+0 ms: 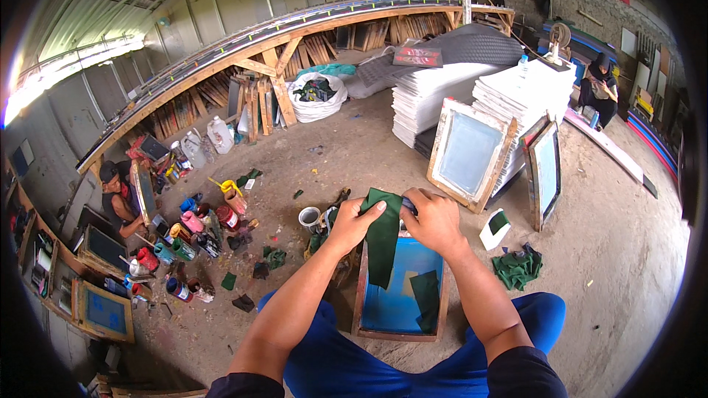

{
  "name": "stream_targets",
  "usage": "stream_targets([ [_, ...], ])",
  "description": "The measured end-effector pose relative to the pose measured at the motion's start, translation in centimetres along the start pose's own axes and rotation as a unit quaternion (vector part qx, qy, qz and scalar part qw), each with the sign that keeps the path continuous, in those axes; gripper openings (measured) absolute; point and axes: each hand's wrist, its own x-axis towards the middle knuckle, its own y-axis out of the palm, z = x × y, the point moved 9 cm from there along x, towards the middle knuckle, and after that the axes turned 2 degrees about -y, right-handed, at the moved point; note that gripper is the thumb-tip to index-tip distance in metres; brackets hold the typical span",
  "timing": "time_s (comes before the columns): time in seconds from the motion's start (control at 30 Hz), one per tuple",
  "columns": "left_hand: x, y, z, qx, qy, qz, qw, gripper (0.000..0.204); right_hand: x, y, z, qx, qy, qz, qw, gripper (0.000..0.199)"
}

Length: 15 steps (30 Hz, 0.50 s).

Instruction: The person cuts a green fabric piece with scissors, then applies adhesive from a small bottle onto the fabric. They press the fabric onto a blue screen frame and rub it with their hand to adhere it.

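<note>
A dark green strip of cloth (382,250) hangs from my left hand (352,225), pinched between thumb and fingers near its top. My right hand (435,222) is closed close beside the cloth's upper right edge. A small grey-blue bit shows at its fingertips, too hidden to name. Below both hands, between my knees, lies a wooden-framed screen (359,306) with blue mesh (387,308). Another dark green cloth piece (425,291) rests on its right side. The hanging strip's lower end is over the mesh; whether it touches, I cannot tell.
A white container (495,230) and a crumpled green cloth pile (518,266) lie to the right. Paint cans (228,217) and bottles crowd the left floor, near a crouching person (118,195). Ahead, framed screens (472,151) lean against white stacks (424,103). Another person (599,92) sits far right.
</note>
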Motion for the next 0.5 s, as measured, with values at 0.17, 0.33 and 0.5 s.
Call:
stream_targets([
  [0.17, -0.2, 0.4, -1.1, 0.003, 0.024, 0.008, 1.0, 0.027, -0.1, 0.1, -0.5, 0.006, 0.0, 0.006, 1.0, 0.022],
  [0.33, -0.4, 1.3, -1.9, -0.061, 0.029, -0.021, 0.998, 0.028, 0.0, -0.2, -0.4, -0.011, 0.003, 0.002, 1.0, 0.024],
  [0.5, -0.3, 1.5, -1.4, 0.008, -0.004, -0.045, 0.999, 0.027, 0.2, -0.4, -0.6, -0.017, 0.0, -0.001, 1.0, 0.026],
])
